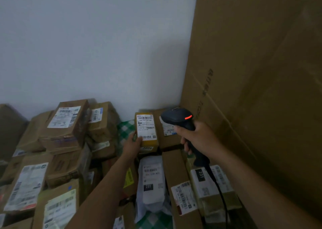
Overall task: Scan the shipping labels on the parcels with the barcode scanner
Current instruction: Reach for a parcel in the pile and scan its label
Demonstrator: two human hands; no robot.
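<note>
Your left hand (133, 144) gripped the yellow parcel (150, 142), its label (146, 127) tilted up for reading — your right hand (198, 138) clenched the barcode scanner (176, 119) just beside that parcel.

The scanner (177, 120) in my right hand (196, 138) is matt black plastic. The small parcel (149, 143) in my left hand (133, 144) is yellowish cardboard with a smooth white paper label (146, 126). Below my right hand lies a bag (151, 202) of crinkled white plastic film. Left of my left hand are rough brown cardboard boxes (69, 136) with shiny tape, and beyond its fingertips is green checked cloth (125, 129).
</note>
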